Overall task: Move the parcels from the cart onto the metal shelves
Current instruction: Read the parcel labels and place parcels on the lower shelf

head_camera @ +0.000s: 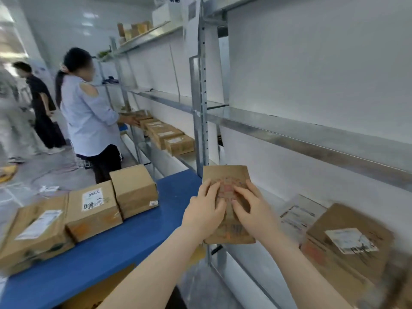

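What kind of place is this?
Probably a parcel sorting or storage room: long metal shelves, labelled cardboard parcels on a blue cart, and both hands holding another parcel.

The room was bright and evenly lit, with soft shadows. Ceiling lights left glare on the glossy white wall [73, 21] at eleven o'clock. Wide-angle distortion bowed the grey metal shelf upright [201, 85]. Motion blur smeared the brown cardboard box [347, 244] at four o'clock and the left edge.

Both bare forearms stretched out ahead, left hand [204, 210] and right hand [253, 214] side by side, fingers spread flat, thumbs nearly touching.
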`<state>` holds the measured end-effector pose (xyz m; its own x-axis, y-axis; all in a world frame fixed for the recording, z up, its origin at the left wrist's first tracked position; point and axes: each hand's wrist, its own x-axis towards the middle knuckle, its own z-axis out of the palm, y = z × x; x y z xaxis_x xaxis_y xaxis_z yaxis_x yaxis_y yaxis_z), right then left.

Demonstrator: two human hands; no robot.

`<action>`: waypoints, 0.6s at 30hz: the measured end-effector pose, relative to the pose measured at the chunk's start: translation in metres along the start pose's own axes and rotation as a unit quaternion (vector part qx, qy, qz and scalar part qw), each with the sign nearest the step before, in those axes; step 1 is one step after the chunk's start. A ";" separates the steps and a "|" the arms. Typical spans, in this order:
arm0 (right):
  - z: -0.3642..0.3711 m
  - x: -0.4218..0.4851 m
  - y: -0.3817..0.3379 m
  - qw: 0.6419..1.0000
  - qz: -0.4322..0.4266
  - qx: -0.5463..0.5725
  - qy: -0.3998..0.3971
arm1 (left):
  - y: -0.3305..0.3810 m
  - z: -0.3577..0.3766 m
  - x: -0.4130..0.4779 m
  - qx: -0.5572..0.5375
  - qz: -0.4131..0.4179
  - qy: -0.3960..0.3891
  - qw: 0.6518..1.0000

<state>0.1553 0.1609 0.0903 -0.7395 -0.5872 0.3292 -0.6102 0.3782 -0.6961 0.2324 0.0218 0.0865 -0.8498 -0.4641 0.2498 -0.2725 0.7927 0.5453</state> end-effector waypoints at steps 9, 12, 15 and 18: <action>0.103 0.111 -0.040 0.995 -0.059 0.027 -0.069 | -0.108 -0.049 0.063 0.007 -0.069 0.022 0.997; 0.125 0.153 -0.037 0.992 -0.081 0.036 -0.088 | -0.131 -0.052 0.094 0.006 -0.096 0.025 0.995; 0.144 0.198 -0.026 0.989 -0.100 0.040 -0.105 | -0.150 -0.048 0.128 0.010 -0.114 0.032 0.993; 0.167 0.244 -0.010 0.984 -0.118 0.051 -0.122 | -0.168 -0.039 0.164 0.008 -0.144 0.040 0.989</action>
<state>0.0288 -0.1058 0.0712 -0.4823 -0.8095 0.3349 -0.7161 0.1442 -0.6829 0.1562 -0.2026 0.0672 -0.6977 -0.7009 0.1477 -0.5060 0.6282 0.5910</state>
